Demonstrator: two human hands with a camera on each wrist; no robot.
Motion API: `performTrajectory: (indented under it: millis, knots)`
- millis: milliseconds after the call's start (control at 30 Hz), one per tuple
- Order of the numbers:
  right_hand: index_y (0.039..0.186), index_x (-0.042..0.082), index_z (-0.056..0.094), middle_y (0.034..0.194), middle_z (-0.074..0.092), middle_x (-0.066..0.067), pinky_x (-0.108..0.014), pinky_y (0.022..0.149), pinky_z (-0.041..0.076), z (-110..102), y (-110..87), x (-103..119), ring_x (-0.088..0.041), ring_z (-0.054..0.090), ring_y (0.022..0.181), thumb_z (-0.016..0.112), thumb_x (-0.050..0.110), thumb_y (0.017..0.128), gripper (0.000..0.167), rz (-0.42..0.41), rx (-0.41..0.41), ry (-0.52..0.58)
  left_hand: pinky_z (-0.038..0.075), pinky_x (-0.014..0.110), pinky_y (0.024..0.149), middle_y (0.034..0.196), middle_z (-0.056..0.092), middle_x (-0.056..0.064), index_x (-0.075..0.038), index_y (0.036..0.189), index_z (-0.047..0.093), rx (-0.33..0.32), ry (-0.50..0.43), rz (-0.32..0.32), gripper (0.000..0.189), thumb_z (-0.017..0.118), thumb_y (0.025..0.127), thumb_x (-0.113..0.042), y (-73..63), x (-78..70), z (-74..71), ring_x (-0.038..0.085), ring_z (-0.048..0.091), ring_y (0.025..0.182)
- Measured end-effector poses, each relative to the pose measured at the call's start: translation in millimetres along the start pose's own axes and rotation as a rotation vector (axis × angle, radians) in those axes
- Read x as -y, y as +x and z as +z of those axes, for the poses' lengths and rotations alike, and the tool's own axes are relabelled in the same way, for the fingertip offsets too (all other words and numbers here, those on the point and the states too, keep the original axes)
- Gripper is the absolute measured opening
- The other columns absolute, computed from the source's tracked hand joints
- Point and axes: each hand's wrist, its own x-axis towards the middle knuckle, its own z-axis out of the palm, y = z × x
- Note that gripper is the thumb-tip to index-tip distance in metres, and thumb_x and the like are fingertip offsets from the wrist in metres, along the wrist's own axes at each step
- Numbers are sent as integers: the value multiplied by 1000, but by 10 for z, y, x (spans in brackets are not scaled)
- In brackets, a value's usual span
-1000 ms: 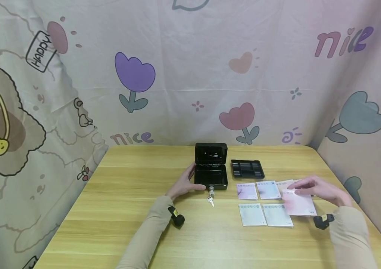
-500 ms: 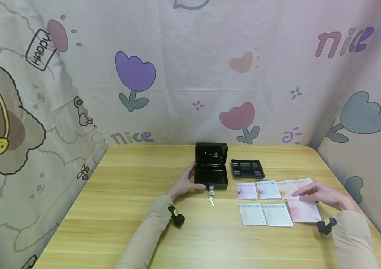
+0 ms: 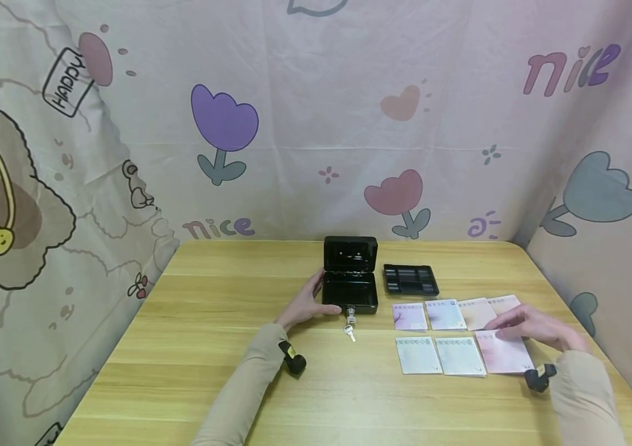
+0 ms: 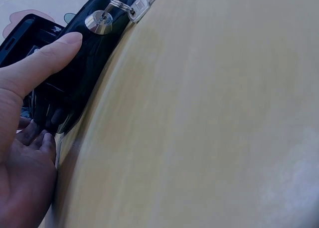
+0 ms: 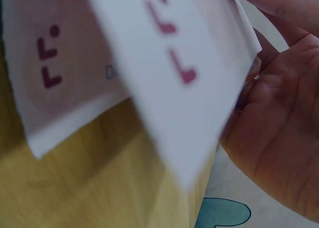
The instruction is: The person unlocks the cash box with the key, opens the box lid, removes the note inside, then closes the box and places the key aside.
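Note:
A black cash box (image 3: 350,292) stands with its lid raised, a key (image 3: 349,333) hanging from its front lock. My left hand (image 3: 307,305) grips the box's left front corner, thumb on the front rim and fingers along the side. At the right end of the front row of paper notes, my right hand (image 3: 535,325) pinches the top edge of a pink folded banknote (image 3: 504,353). Close up in the right wrist view, the pink banknote (image 5: 164,78) shows two leaves standing apart, with dark red marks. The fingertips there are partly hidden behind the paper.
A black compartment tray (image 3: 410,280) lies right of the box. Below it is a back row of folded notes, including a purple note (image 3: 409,316) and a blue note (image 3: 445,314). Two pale green notes (image 3: 418,356) lie in the front row.
My right hand has moved right and nearer to me, lowering the pink banknote beside the pale green notes. It uncovers another pinkish note in the back row. My left hand stays on the box.

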Motion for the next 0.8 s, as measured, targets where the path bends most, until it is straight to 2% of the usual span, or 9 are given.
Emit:
performTrajectory:
  millis: [133, 367, 633, 733, 800]
  knots:
    - [114, 0, 74, 114, 74, 16, -14, 80, 47, 0, 1, 14, 12, 56, 101, 67, 12, 93, 25, 2, -17, -23, 20, 48, 129, 170, 12, 17, -4, 162, 9, 0, 9, -5, 118, 88, 77, -26, 6, 5, -1, 37, 20, 156]
    - [115, -3, 73, 108, 73, 20, -16, 79, 49, -13, -26, 60, 13, 55, 97, 70, 18, 92, 31, 72, -97, -76, 19, 47, 130, 170, 11, 17, -5, 162, 9, 0, -2, -6, 117, 88, 77, -24, 16, 10, -1, 37, 19, 156]
    - [110, -2, 74, 105, 70, 24, -14, 75, 49, -27, -1, 103, 10, 56, 93, 70, 14, 92, 25, 1, -176, -123, 19, 48, 130, 170, 11, 16, -5, 162, 10, -6, -21, -11, 114, 87, 79, -18, 8, 11, 8, 36, 18, 156]
    - [110, 1, 75, 108, 70, 21, -16, 73, 48, -9, 32, 137, 7, 56, 90, 71, 17, 92, 24, -7, -227, -156, 19, 49, 130, 170, 10, 17, -4, 162, 9, -4, -28, -2, 114, 86, 79, -17, 9, 15, 9, 37, 18, 156]
    - [113, 2, 75, 108, 71, 14, -17, 70, 48, 7, 62, 171, 3, 57, 86, 72, 19, 92, 27, -4, -258, -170, 18, 49, 130, 170, 10, 17, -4, 162, 9, -2, -28, -2, 115, 86, 79, -17, 8, 10, 7, 37, 17, 156]
